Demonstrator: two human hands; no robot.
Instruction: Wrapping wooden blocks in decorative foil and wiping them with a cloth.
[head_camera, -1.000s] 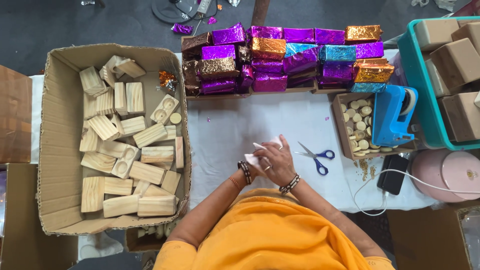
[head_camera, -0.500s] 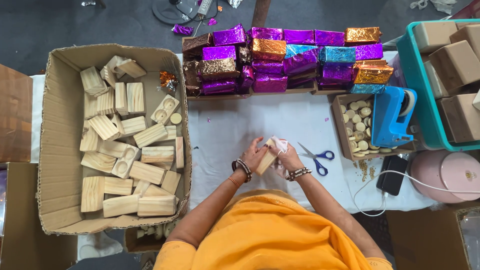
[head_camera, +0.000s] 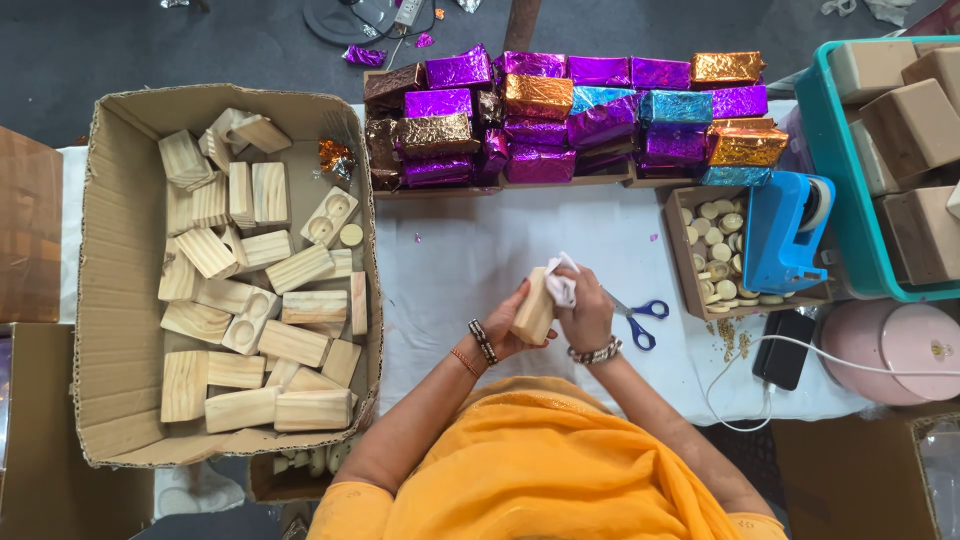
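**Near edge of the table, centre: block held in both hands, cloth on top**

Near the table's front edge, just above the person's orange garment, the left hand is closed around the lower part of a pale wooden block. The block stands nearly upright, its long axis tilted slightly, top end leaning toward the far right. The right hand sits just right of the block, fingers pinched on a small white cloth that touches the block's upper right corner. Both hands are therefore occupied: left holding the block, right holding the cloth against it.

Key relation: the block lies between the two hands, the left under and beside it, the right at its top; the left hand bears it.

Surroundings:
- Blue-handled scissors lie on the white table cover just right of the right hand, apart from it.
- A large cardboard box at left holds many similar wooden blocks.
- Foil-wrapped packages in purple, blue and orange are stacked along the far edge.
- A blue tape dispenser sits at far right, beside a small tray of round wooden discs.
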